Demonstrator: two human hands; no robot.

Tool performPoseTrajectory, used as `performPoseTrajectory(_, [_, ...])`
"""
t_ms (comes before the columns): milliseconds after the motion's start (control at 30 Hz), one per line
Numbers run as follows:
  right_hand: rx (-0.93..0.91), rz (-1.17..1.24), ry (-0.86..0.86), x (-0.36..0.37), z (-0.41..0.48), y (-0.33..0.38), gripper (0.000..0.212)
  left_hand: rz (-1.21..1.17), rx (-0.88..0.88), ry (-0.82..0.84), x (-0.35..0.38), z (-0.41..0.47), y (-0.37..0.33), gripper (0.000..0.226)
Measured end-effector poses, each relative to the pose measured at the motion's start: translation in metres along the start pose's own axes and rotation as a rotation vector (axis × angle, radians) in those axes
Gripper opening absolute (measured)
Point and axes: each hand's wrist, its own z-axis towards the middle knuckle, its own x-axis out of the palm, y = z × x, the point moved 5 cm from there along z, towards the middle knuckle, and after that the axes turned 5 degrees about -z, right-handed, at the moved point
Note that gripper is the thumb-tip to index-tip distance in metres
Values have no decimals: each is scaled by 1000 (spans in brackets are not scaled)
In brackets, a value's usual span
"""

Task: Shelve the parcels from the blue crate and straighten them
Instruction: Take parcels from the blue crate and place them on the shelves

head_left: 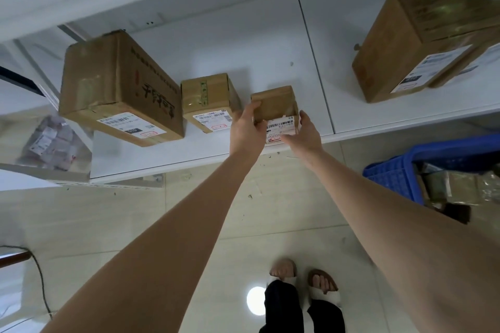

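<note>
large brown cardboard box [119, 89] at 10 o'clock on white shelf [311, 48], left hand [247, 127] thumb and fingers clamping small brown labelled cardboard parcel [273, 104] at shelf front, 12 o'clock, right hand [304, 134] fingers curled on its right side, blue plastic crate [392, 176] at 3 o'clock

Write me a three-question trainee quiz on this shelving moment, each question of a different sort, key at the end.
1. True or false: the left hand and the right hand both hold the smallest cardboard parcel.
2. Multiple choice: where is the blue crate?
A) on top of the shelf
B) lower than the shelf, on the person's right
C) in the person's hands
3. Fill in: counting boxes from the left along the white shelf, the held parcel is the ____ one.

Key: 1 true; 2 B; 3 third.
</note>
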Motion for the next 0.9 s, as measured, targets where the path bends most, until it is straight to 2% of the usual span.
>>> performPoseTrajectory(100, [-103,-261,-130,-15,-10,11,82,178,80,6,-2,-15,-10,56])
performPoseTrajectory(167, [-271,-455,-191,-22,-18,26,83,303,153,44,1,-22,-17,64])
performPoseTrajectory(267, [-478,-714,-175,-19,-22,47,76,470,209,137,12,-27,-21,69])
performPoseTrajectory(433, [-424,-798,-59,-13,-20,47,57,565,138,229,26,-32,-9,78])
performPoseTrajectory(900, [-376,-815,-94,1,6,61,58,587,171,257,20,6,-1,75])
